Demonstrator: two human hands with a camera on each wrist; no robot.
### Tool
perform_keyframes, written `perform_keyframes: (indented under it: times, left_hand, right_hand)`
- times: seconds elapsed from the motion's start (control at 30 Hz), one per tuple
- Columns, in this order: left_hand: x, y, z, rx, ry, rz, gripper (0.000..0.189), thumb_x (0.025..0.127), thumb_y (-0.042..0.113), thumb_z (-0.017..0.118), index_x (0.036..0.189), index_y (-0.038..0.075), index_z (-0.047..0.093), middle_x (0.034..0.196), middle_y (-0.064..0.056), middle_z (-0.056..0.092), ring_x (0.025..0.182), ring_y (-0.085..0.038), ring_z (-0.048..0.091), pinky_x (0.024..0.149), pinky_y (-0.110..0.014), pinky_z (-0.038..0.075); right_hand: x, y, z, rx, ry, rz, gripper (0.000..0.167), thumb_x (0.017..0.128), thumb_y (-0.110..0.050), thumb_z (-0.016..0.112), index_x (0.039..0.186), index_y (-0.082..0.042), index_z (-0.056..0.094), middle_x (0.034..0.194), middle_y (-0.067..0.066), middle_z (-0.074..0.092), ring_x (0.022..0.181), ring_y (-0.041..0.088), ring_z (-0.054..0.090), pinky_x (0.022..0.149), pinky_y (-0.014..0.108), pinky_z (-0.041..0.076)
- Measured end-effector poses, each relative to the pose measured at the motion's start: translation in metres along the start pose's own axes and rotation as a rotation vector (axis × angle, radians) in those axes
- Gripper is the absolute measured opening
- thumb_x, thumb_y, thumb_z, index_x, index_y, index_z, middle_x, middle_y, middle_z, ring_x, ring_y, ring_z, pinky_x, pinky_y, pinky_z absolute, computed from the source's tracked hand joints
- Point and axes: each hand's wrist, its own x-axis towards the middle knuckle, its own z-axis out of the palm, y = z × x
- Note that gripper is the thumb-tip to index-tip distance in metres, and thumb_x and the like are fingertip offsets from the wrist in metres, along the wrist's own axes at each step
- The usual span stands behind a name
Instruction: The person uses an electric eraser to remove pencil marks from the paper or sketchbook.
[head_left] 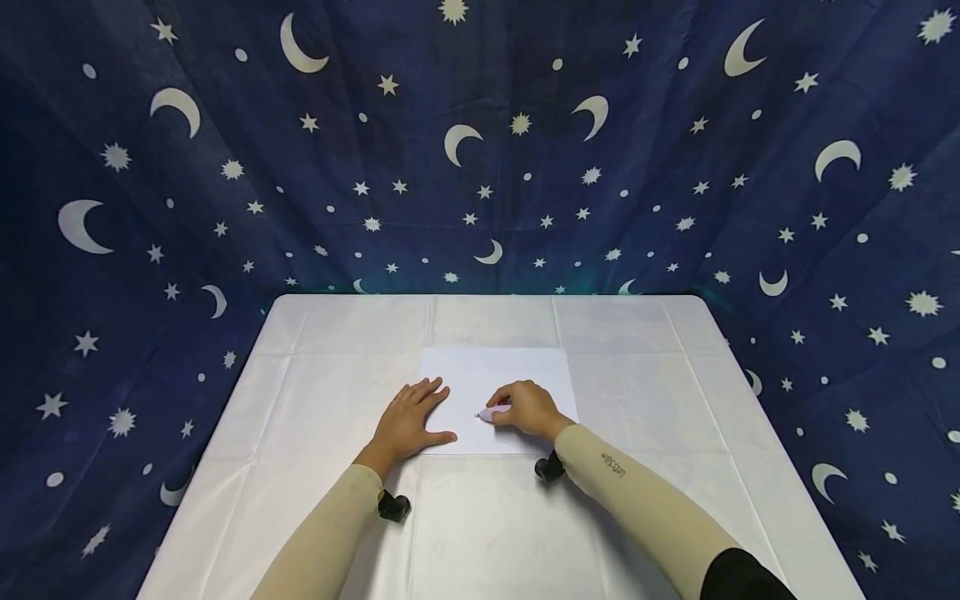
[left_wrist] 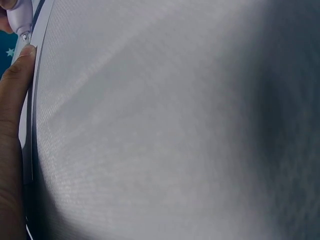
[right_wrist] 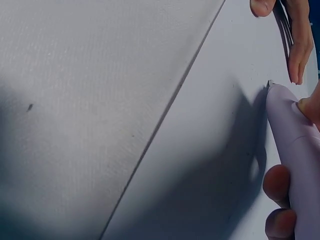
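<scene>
A white sheet of paper (head_left: pixel 495 367) lies on the table in the head view. My left hand (head_left: pixel 405 423) rests on its left part, fingers spread and thumb pointing right. Over the right half, my right hand (head_left: pixel 531 408) grips a thick lilac pen-shaped tool (head_left: pixel 493 412), its tip pointing left. The right wrist view shows that tool (right_wrist: pixel 295 145) closer, with a small metal tip at or just above the paper (right_wrist: pixel 215 115) and a thumb on its raised slider or button. Its exact kind cannot be told. In the left wrist view, the left thumb (left_wrist: pixel 12 95) shows at the edge.
A white cloth with fold creases covers the table (head_left: pixel 300 417). Behind and beside it hangs a dark blue curtain (head_left: pixel 412 108) with moons and stars. Black wrist cameras (head_left: pixel 394 506) sit under both wrists, close above the cloth.
</scene>
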Motion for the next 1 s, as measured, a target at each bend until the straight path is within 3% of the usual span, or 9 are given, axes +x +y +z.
perform_keyframes:
  times: [0.1, 0.3, 0.63, 0.87, 1.0]
  left_hand:
    - [0.000, 0.000, -0.001, -0.012, 0.020, 0.009, 0.089, 0.078, 0.071, 0.065, 0.149, 0.020, 0.045, 0.160, 0.001, 0.033, 0.148, -0.026, 0.027, 0.123, -0.049, 0.018]
    - [0.001, -0.002, 0.002, 0.006, -0.014, -0.007, 0.091, 0.079, 0.073, 0.063, 0.152, 0.023, 0.041, 0.161, 0.003, 0.029, 0.150, -0.025, 0.024, 0.124, -0.048, 0.015]
    - [0.001, -0.001, 0.001, 0.003, 0.022, 0.012, 0.090, 0.078, 0.073, 0.064, 0.150, 0.022, 0.044, 0.160, 0.002, 0.033, 0.148, -0.026, 0.028, 0.122, -0.049, 0.020]
    - [0.003, -0.002, 0.003, 0.009, -0.022, 0.000, 0.092, 0.078, 0.076, 0.060, 0.152, 0.024, 0.040, 0.162, 0.004, 0.027, 0.150, -0.023, 0.023, 0.124, -0.047, 0.015]
    - [0.002, -0.004, 0.003, 0.009, -0.015, 0.002, 0.093, 0.078, 0.076, 0.060, 0.152, 0.024, 0.040, 0.162, 0.003, 0.028, 0.150, -0.024, 0.023, 0.124, -0.047, 0.015]
  right_hand:
    - [0.000, 0.001, 0.001, 0.011, 0.000, -0.004, 0.012, 0.081, -0.025, 0.080, 0.093, -0.023, 0.078, 0.092, -0.009, 0.072, 0.096, 0.015, 0.066, 0.088, 0.040, 0.052]
    - [0.003, 0.000, 0.004, 0.020, -0.005, -0.028, 0.012, 0.081, -0.026, 0.080, 0.093, -0.024, 0.078, 0.093, -0.009, 0.072, 0.096, 0.015, 0.065, 0.089, 0.040, 0.052]
    - [0.007, -0.006, 0.007, 0.021, -0.015, -0.053, 0.014, 0.083, -0.027, 0.079, 0.095, -0.022, 0.078, 0.094, -0.009, 0.073, 0.098, 0.017, 0.066, 0.092, 0.043, 0.052]
    - [0.008, -0.007, 0.012, 0.030, -0.014, -0.062, 0.014, 0.082, -0.027, 0.079, 0.095, -0.022, 0.078, 0.095, -0.008, 0.073, 0.099, 0.018, 0.066, 0.093, 0.043, 0.052]
    - [0.007, -0.008, 0.010, 0.019, -0.011, -0.061, 0.014, 0.082, -0.027, 0.079, 0.095, -0.022, 0.078, 0.095, -0.008, 0.073, 0.099, 0.017, 0.066, 0.092, 0.042, 0.052]
